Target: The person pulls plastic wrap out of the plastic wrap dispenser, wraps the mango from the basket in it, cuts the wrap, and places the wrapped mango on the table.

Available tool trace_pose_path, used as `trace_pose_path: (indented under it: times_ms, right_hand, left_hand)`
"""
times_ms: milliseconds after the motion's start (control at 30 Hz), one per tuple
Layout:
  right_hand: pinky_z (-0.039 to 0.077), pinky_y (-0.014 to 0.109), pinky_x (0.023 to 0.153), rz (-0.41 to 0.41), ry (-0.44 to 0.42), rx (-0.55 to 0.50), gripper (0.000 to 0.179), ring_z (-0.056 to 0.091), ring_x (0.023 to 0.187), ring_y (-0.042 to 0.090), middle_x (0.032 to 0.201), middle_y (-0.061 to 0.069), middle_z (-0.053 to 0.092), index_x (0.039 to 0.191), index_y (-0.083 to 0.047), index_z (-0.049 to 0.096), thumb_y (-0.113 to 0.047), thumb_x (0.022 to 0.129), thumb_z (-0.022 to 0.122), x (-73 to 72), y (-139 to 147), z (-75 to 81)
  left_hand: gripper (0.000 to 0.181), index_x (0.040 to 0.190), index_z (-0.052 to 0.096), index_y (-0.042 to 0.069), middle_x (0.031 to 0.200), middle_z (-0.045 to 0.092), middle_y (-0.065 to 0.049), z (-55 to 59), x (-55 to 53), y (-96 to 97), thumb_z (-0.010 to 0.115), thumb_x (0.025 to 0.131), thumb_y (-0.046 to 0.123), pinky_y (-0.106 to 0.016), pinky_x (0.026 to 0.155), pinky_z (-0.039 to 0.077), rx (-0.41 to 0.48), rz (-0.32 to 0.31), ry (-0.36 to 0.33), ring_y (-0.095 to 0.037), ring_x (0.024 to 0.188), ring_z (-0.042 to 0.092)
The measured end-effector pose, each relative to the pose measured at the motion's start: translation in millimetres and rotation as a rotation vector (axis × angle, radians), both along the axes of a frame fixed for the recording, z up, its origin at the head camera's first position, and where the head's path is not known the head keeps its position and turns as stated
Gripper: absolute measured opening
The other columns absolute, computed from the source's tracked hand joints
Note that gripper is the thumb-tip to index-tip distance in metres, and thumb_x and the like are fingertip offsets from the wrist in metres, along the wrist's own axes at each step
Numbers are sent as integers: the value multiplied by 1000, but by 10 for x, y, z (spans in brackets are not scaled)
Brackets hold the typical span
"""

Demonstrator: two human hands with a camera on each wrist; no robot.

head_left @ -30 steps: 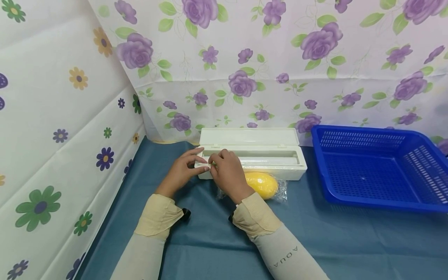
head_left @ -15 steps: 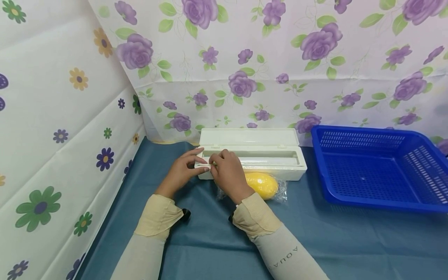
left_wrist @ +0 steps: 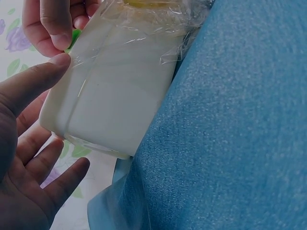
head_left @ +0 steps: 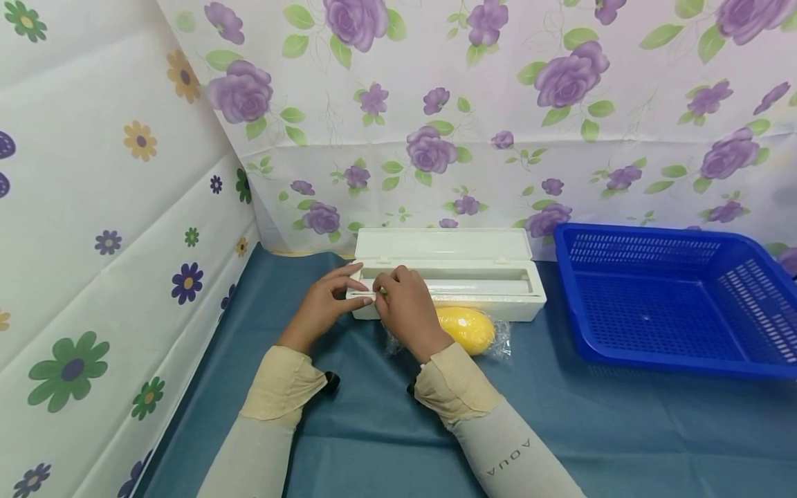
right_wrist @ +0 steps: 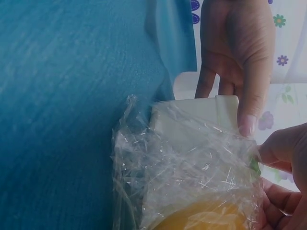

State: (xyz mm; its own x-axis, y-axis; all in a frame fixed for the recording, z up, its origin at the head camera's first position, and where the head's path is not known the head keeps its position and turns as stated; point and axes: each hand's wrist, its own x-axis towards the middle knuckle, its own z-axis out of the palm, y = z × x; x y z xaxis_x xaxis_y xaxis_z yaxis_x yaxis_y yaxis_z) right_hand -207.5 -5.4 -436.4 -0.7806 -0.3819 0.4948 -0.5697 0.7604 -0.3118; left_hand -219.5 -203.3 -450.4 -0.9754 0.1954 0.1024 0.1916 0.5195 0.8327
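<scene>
A white cling film dispenser (head_left: 521, 311) stands at the back of the table, its lid (head_left: 443, 243) raised and a film roll (head_left: 479, 286) inside. My left hand (head_left: 320, 304) holds the box's left end, thumb on the front edge and some fingers spread behind. Right beside that thumb, my right hand (head_left: 406, 308) pinches a small green slider (left_wrist: 73, 38) at the front rim. The fingertips hide most of it. Against the box's front lies a smooth yellow oblong thing (head_left: 471, 329) under clear film (right_wrist: 192, 163), partly hidden by the right hand; its kind is unclear.
A blue plastic basket (head_left: 660, 366) with perforated walls stands to the right of the dispenser. Blue-grey cloth (head_left: 361, 449) covers the table. Flower-printed sheets (head_left: 386, 187) hang close behind and at the left.
My right hand has shifted very slightly to the right along the rim, and a bit more of the green slider shows. My left hand and the dispenser have not visibly moved.
</scene>
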Motion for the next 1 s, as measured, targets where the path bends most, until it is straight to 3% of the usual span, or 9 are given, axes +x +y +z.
trace_pose_path:
  times_ms: [233, 633, 1000]
  right_hand:
    - [46, 37, 75, 17, -32, -9, 14, 51, 77, 23, 89, 8, 58, 101, -12, 71, -16, 103, 59, 2, 14, 3]
    - [47, 36, 77, 16, -17, -8, 13, 52, 78, 22, 90, 8, 60, 98, -12, 71, -14, 102, 59, -8, 14, 2]
    - [49, 40, 78, -46, 17, 44, 12, 55, 80, 24, 93, 7, 63, 96, -15, 72, -18, 101, 61, 13, 5, 3]
  left_hand:
    - [25, 108, 77, 21, 157, 46, 11, 4, 14, 11, 80, 87, 34, -52, 111, 44, 18, 9, -8, -22, 149, 38]
    - [25, 108, 77, 22, 157, 46, 12, 0, 16, 12, 80, 87, 34, -51, 112, 44, 23, 12, -1, -21, 150, 37]
    - [26, 109, 77, 19, 158, 45, 10, -12, 8, 5, 80, 87, 33, -52, 113, 42, 35, 5, -5, -23, 151, 36]
